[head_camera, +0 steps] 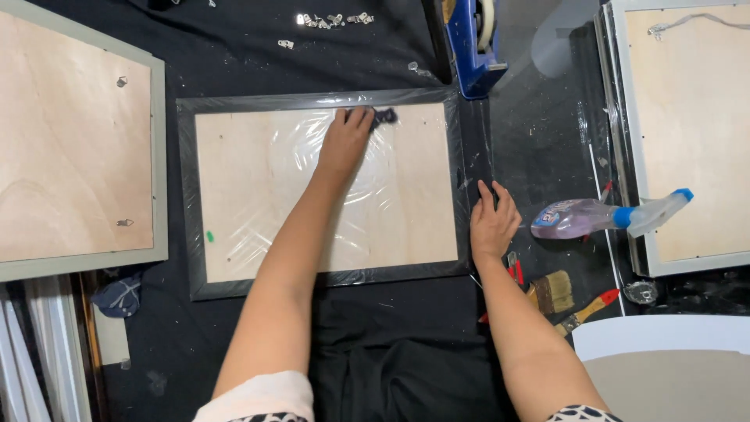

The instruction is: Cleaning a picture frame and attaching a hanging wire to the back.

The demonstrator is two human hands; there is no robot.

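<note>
A black-edged, film-wrapped wooden frame (324, 191) lies centre, a grey-edged plywood frame (74, 148) left of it, a purple plastic spray bottle (601, 216) right, two wooden-handled paintbrushes (558, 297) before the bottle

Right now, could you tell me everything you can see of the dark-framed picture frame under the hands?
The picture frame lies flat, back up, on the black table. Its border is dark, around a pale plywood backing, all under wrinkled clear film. The left hand presses on the backing near the top edge, beside a small dark object. The right hand rests at its right edge.
</note>
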